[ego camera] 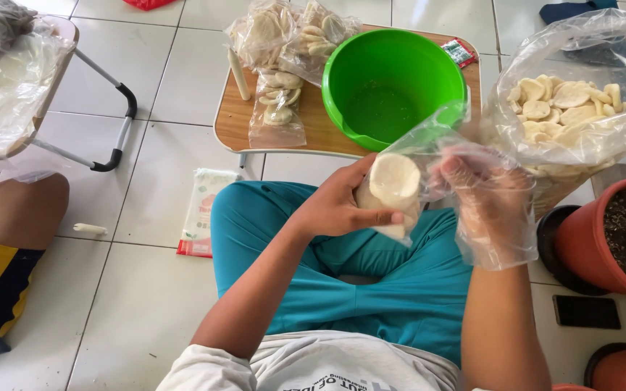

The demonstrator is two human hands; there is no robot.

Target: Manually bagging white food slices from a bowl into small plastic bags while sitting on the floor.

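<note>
Fingers of the bare left hand point(342, 206) clamp a small clear plastic bag of pale round crackers point(393, 190), while the plastic-gloved right hand point(483, 192) pinches its open top.

1. Landmark: green bowl point(393, 87) on the low wooden table point(235, 123).
2. Left of the bowl, filled cracker bags point(284, 65) and a white candle point(238, 74) crowd the tabletop; bare wood shows only along the near-left edge.
3. Right of the bowl, a large open bag of crackers point(574, 108) stands close, leaving a narrow gap.
4. Near side of the bowl: both hands and a small bag occupy the approach.
5. Far left of the bowl, open floor tiles lie before a second folding table point(103, 123).
6. Near-right, terracotta pots point(603, 239) block the floor.
</note>
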